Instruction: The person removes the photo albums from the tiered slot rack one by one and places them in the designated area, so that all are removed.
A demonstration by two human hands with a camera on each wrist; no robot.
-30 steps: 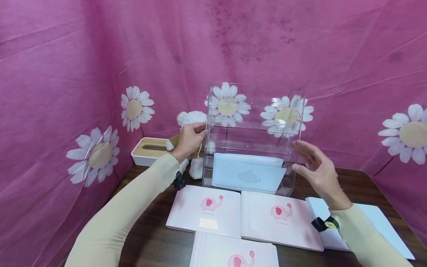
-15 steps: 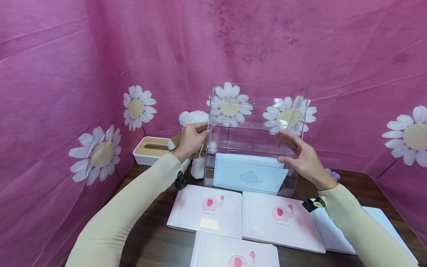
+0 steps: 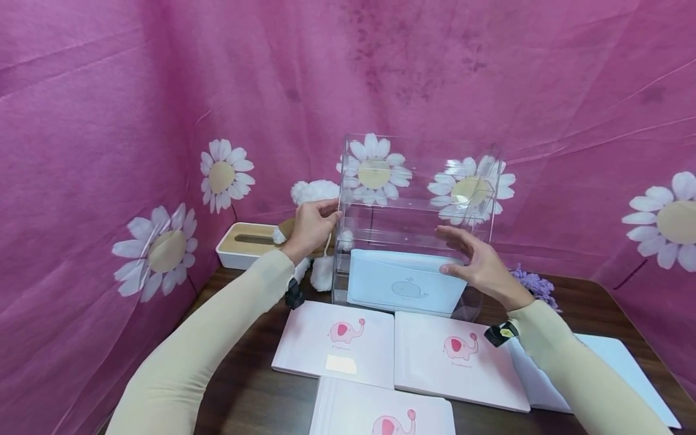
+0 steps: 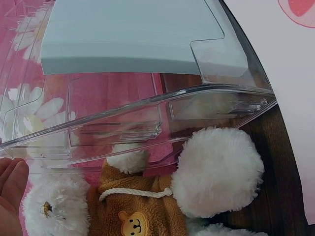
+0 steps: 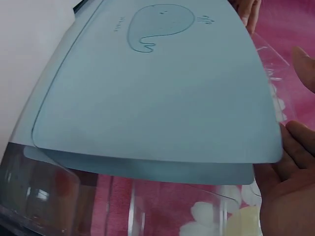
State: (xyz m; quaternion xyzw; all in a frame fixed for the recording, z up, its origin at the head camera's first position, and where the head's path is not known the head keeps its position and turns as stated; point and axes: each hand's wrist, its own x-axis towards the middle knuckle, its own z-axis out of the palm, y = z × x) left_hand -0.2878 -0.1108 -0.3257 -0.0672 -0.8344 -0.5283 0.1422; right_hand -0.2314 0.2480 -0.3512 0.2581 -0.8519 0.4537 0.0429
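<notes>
A clear plastic rack (image 3: 413, 220) with stepped tiers stands upright near the back of the table. Two pale blue whale booklets (image 3: 380, 284) lean in its lowest tier, the front one (image 5: 147, 108) standing apart from the one behind at its right end. My left hand (image 3: 312, 228) holds the rack's left side edge between thumb and fingers; in the left wrist view only some fingers (image 4: 11, 184) show. My right hand (image 3: 478, 263) is at the booklets' upper right corner, fingers extended right at the edge and thumb spread away from them.
Pink elephant booklets (image 3: 339, 347) lie flat before the rack. Light blue booklets (image 3: 625, 368) lie at right, partly under my right sleeve. A white plush toy (image 4: 221, 172) in brown clothing and a tissue box (image 3: 239, 257) stand left, purple flowers (image 3: 535, 287) right.
My right hand has moved left from beside the rack to the whale booklets' corner. The front booklet's right end now sits nearer the one behind. My left hand stays at the rack.
</notes>
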